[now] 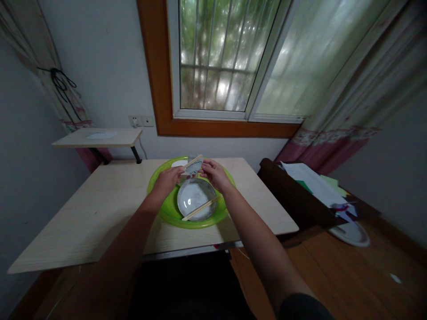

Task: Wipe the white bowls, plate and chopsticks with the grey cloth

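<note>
A green plastic basin [171, 217] stands on the table, with both hands over its far half. My left hand [167, 181] is closed round one end of some wooden chopsticks [197, 158]. Closed on a grey cloth [195, 169], my right hand [215, 174] keeps it against the chopsticks. Below the hands, a white bowl [196, 195] with a grey rim sits in the basin. More chopsticks [202, 208] lie slantwise across the bowl's near side. Behind my left hand, part of a white dish [179, 163] shows; the hands hide what lies under them.
The pale wooden table [83, 213] reaches the wall under the window. A small raised shelf [122, 138] stands on its back left. To the right, a dark cabinet [283, 191] carries papers [313, 178]. A white round lid-like thing [353, 235] lies lower right.
</note>
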Available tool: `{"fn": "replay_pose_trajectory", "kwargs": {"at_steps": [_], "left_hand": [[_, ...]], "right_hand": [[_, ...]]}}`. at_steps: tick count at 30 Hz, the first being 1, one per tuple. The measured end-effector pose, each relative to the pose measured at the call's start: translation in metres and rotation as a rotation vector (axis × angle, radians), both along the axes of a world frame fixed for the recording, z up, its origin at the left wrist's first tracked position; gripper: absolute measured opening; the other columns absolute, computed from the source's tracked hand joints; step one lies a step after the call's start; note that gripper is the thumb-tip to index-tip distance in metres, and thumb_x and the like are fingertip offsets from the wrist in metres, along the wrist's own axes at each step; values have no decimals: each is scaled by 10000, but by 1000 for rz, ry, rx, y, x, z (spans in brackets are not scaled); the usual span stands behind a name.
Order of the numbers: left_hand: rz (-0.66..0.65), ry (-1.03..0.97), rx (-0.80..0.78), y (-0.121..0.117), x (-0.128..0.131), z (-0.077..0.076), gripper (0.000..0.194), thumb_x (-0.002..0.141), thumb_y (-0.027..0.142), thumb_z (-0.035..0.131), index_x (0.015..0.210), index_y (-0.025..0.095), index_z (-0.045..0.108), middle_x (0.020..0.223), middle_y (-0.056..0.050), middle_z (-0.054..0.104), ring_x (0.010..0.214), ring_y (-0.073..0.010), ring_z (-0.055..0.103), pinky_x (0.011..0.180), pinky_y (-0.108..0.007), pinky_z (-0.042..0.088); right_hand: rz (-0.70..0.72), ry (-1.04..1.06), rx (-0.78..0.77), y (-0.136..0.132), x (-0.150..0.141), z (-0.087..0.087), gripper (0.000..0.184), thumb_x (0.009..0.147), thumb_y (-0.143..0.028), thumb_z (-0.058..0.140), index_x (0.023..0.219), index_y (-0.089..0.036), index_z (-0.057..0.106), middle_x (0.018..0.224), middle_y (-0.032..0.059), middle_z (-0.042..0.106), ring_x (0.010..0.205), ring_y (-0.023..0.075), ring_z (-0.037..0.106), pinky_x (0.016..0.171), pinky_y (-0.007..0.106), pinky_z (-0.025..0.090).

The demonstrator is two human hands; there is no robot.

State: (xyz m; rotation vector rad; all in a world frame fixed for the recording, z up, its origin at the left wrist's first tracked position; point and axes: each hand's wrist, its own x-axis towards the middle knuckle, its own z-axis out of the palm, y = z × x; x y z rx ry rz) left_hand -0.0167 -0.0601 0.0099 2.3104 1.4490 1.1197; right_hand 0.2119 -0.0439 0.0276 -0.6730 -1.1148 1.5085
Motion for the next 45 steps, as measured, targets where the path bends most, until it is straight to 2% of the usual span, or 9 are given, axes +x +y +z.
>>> {"fn": "replay_pose_trajectory", "kwargs": {"at_steps": [5, 13, 20, 25, 28, 31, 36, 40, 45], "left_hand": [[-10, 19, -26, -1, 2, 1, 367, 976, 218, 458, 1201, 176, 744, 1006, -75, 790, 728, -178, 685, 778, -304, 548], [-167, 13, -88, -2, 4, 2, 346, 966, 199, 433, 1124, 143, 736, 844, -74, 758, 661, -167, 662, 741, -301, 532], [-196, 42, -96, 0, 1, 0, 315, 952, 194, 442, 1051, 174, 741, 802, -62, 756, 661, -173, 662, 733, -306, 538], [-181, 51, -90, 0, 3, 1, 337, 945, 204, 459, 1139, 182, 733, 812, -58, 763, 693, -188, 683, 759, -318, 536], [-172, 35, -129, -2, 5, 3, 308, 968, 227, 447, 1104, 175, 718, 828, -52, 761, 656, -170, 670, 726, -300, 520], [-156, 47, -159, -3, 6, 4, 306, 1003, 283, 413, 936, 176, 692, 801, -50, 741, 646, -168, 660, 712, -299, 500], [-125, 49, -216, -2, 5, 1, 344, 1020, 348, 403, 812, 193, 630, 671, -27, 684, 611, -173, 632, 662, -293, 468], [-180, 56, -213, 0, 6, -3, 353, 1025, 361, 403, 802, 190, 617, 669, -20, 659, 612, -162, 598, 636, -279, 431], [-296, 113, -206, 5, 4, -11, 324, 1016, 358, 421, 885, 175, 655, 713, -25, 652, 670, -160, 594, 676, -273, 429]], "right_hand": [[-67, -67, 59, 3, -1, -5, 439, 631, -377, 923, 936, -220, 649, 852, -1, 751, 697, 143, 722, 581, 231, 594], [-179, -112, 128, 3, -2, -3, 483, 606, -467, 926, 890, -223, 621, 768, -38, 713, 627, 114, 648, 609, 246, 552], [-115, -153, 144, 2, -3, -7, 496, 612, -437, 920, 890, -225, 567, 763, -40, 698, 655, 127, 643, 619, 258, 536], [-95, -161, 155, 0, -5, -8, 503, 625, -375, 909, 901, -248, 507, 763, -67, 678, 661, 134, 651, 622, 267, 546], [-144, -134, 139, 3, -5, -8, 538, 610, -375, 902, 928, -259, 484, 775, -72, 688, 652, 129, 640, 623, 266, 541], [-255, -75, 103, 10, -2, -8, 557, 598, -385, 880, 951, -270, 466, 785, -80, 681, 674, 129, 640, 630, 257, 530], [-421, 27, 72, 17, 2, -6, 557, 619, -378, 835, 1015, -280, 455, 894, -56, 684, 803, 151, 687, 707, 279, 548], [-407, 30, 106, 15, 0, -5, 554, 641, -397, 843, 1055, -275, 496, 960, -33, 697, 871, 160, 695, 773, 290, 566], [-243, -56, 72, 8, -2, -7, 618, 596, -404, 924, 1060, -252, 545, 883, -39, 709, 748, 146, 673, 699, 263, 553]]}}
